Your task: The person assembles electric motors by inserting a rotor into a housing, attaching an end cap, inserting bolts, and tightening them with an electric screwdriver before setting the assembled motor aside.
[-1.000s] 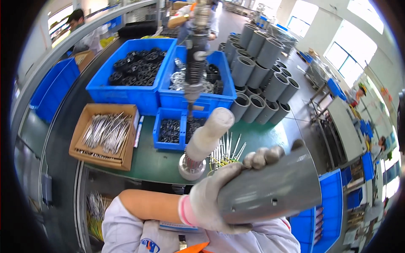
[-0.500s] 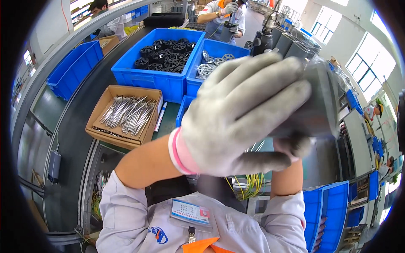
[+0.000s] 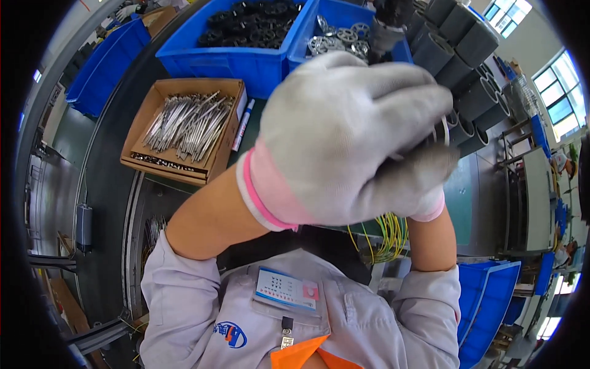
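My left hand (image 3: 344, 129), in a white and grey knit glove with a pink cuff, fills the middle of the view, its fingers bent over a dark grey cylinder. Only a sliver of that cylinder's pale round rim (image 3: 444, 130) shows past the fingers; the rest is hidden. Close below, my right hand (image 3: 421, 178), gloved alike, is closed against the same piece, largely covered by the left. Left of the hands stands a cardboard box (image 3: 132, 147) of thin metal rods (image 3: 190, 126), with a white marker (image 3: 243, 126) beside it.
Behind are a blue bin (image 3: 221, 64) of black wheel-like parts and another blue bin (image 3: 402, 52) of silver ones. Grey cylinders (image 3: 473, 92) are stacked at the far right. Yellow-green wires (image 3: 390, 237) hang at the bench edge. A blue crate (image 3: 485, 307) stands lower right.
The cylinder, broadly visible before at the right, has turned and is now mostly behind my left hand. Both hands have drawn together, and the view has tilted down toward the bench.
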The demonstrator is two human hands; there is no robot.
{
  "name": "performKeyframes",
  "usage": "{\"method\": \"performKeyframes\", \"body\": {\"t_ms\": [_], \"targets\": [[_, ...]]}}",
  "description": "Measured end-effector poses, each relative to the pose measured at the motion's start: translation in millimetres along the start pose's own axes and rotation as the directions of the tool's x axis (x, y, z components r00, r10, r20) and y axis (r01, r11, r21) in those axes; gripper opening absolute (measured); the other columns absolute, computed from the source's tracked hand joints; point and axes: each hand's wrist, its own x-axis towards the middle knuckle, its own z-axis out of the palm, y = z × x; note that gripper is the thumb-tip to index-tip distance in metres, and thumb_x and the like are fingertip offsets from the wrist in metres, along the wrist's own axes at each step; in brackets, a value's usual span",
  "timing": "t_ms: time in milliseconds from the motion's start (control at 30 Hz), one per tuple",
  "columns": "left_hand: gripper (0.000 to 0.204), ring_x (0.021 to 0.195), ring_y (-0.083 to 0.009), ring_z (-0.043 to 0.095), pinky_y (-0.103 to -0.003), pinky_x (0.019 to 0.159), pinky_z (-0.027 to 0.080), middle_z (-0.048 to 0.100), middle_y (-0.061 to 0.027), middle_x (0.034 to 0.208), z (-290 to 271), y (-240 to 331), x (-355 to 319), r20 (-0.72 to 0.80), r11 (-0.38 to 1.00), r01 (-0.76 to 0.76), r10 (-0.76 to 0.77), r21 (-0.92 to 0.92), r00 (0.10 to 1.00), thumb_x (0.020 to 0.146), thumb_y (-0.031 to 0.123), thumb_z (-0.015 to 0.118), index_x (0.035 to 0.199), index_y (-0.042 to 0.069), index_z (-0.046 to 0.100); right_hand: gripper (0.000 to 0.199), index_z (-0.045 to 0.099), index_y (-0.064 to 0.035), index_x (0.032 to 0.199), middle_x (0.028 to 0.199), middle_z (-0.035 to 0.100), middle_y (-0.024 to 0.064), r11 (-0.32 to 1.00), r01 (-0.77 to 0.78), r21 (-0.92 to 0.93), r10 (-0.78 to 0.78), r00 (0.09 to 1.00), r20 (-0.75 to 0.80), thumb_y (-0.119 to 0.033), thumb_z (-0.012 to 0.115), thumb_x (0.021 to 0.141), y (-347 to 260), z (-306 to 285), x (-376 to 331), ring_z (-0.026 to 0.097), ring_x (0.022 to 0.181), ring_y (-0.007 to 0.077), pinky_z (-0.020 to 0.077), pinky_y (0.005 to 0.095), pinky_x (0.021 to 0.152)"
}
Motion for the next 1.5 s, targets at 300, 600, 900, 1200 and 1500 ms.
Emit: {"method": "performKeyframes", "body": {"t_ms": [300,600,900,1200,1500], "targets": [[0.024,0.060,-0.0223,0.062,-0.031,0.047,0.048,0.061,-0.0048,0.087,37,0,-13,-0.322,0.999,-0.003,-0.011,-0.043,0.947,0.069,0.015,0.069,0.091,0.008,0.062,0.101,0.036,0.0014,0.133,0.121,0.053,0.0121,0.964,-0.262,-0.051,0.261,0.965,-0.034,-0.020,0.085,0.046,13,18,-39,0.052,0.111,0.0227,0.0388,0.0354,0.098],[0.059,0.071,-0.0212,0.064,-0.029,0.058,0.052,0.063,-0.0055,0.092,23,2,-26,-0.145,0.908,0.116,-0.188,-0.402,0.972,0.067,0.010,0.074,0.121,0.008,0.049,0.106,0.030,0.0016,0.134,0.121,0.053,0.0151,0.912,-0.404,-0.065,0.364,0.874,-0.321,-0.024,0.087,0.049,37,50,-91,0.054,0.112,0.0255,0.0391,0.0385,0.100],[0.060,0.096,-0.0239,0.062,-0.032,0.086,0.048,0.063,-0.0118,0.104,-31,-120,-104,-0.306,0.711,0.698,-0.686,-0.087,0.660,0.067,0.026,0.076,0.118,0.011,0.051,0.110,0.031,0.0012,0.132,0.122,0.052,0.0144,0.914,-0.404,-0.026,0.340,0.802,-0.491,-0.024,0.089,0.042,61,56,-108,0.054,0.111,0.0256,0.0413,0.0385,0.098],[0.056,0.103,-0.0355,0.058,-0.041,0.089,0.046,0.059,-0.0213,0.109,10,-140,-141,-0.050,0.457,0.867,-0.879,0.199,0.475,0.069,0.029,0.073,0.116,0.008,0.050,0.122,0.020,0.0027,0.137,0.129,0.046,0.0170,0.906,-0.417,0.070,0.404,0.808,-0.429,-0.020,0.092,0.040,65,53,-114,0.047,0.120,0.0274,0.0346,0.0401,0.104],[0.033,0.113,-0.0418,0.050,-0.042,0.097,0.041,0.046,-0.0303,0.125,40,-95,-55,0.018,0.963,0.268,-0.267,-0.020,0.963,0.075,0.033,0.068,0.104,0.015,0.069,0.120,0.021,0.0030,0.135,0.128,0.046,0.0154,0.922,-0.386,-0.041,0.345,0.863,-0.370,-0.023,0.092,0.042,59,51,-110,0.048,0.119,0.0246,0.0345,0.0380,0.105]]}}
